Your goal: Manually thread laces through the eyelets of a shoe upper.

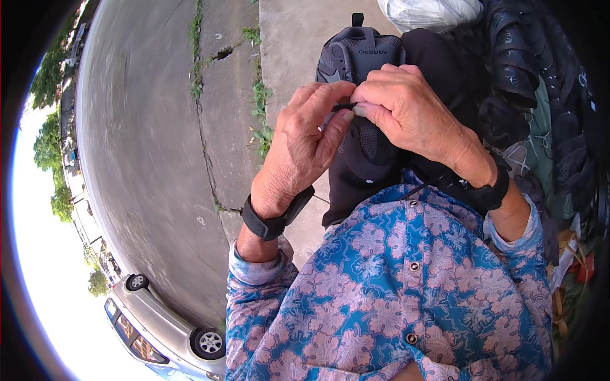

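Observation:
A dark grey sneaker [365,54] rests on my lap, its tongue and pull loop pointing away from me and its toe toward me. Over its middle, my left hand [305,130] and my right hand [413,114] meet, thumbs and forefingers pinched. Between the fingertips shows a short piece of black shoelace [345,107], and both hands grip it. The fingers cover most of the lacing, so how the lace runs there is hidden.
To the right lies a heap of dark shoes [511,57], with a white plastic bag [432,13] at the top. A concrete ledge [286,38] edges the grey pavement [146,95] on the left. A silver car [159,317] is parked at lower left.

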`<act>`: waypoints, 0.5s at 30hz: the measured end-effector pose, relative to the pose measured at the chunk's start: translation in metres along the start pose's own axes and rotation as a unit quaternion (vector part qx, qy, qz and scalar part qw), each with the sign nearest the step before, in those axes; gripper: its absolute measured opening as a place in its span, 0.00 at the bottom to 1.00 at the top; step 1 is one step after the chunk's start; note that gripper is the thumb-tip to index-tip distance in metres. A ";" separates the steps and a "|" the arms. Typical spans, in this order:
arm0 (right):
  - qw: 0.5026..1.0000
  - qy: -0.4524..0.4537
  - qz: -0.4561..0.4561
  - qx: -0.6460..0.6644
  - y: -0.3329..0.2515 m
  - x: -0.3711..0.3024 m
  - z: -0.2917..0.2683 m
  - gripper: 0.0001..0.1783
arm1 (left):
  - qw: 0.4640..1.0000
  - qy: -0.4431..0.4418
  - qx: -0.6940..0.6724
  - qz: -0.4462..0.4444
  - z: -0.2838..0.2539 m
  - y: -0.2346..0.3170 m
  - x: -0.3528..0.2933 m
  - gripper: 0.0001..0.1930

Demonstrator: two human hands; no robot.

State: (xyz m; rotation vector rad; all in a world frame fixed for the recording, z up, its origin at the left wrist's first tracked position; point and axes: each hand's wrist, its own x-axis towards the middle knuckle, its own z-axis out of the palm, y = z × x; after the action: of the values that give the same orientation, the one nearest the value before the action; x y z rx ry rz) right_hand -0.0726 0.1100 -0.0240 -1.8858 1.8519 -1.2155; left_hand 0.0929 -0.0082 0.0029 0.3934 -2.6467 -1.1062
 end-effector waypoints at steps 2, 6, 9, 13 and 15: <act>1.000 0.007 0.008 -0.006 0.001 0.001 0.001 0.05 | 0.999 0.026 -0.023 -0.012 0.008 0.005 0.008 0.12; 0.997 0.006 0.056 -0.051 0.006 -0.008 -0.002 0.04 | 0.991 0.044 -0.062 -0.108 0.010 0.005 0.009 0.08; 0.997 -0.019 0.060 -0.053 0.009 -0.015 -0.003 0.04 | 0.985 0.048 -0.047 -0.158 0.011 0.004 0.004 0.07; 0.998 -0.029 0.054 -0.030 0.013 -0.018 -0.002 0.03 | 0.978 0.069 -0.047 -0.189 0.016 0.002 0.001 0.07; 0.997 -0.030 0.061 -0.026 0.014 -0.019 -0.002 0.03 | 0.975 0.052 -0.054 -0.211 0.017 0.002 -0.001 0.09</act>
State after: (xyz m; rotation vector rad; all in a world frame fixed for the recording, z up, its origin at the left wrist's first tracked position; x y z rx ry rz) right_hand -0.0807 0.1258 -0.0396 -1.7846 1.9536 -1.0694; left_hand 0.0879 0.0041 -0.0073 0.9957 -2.4590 -1.2989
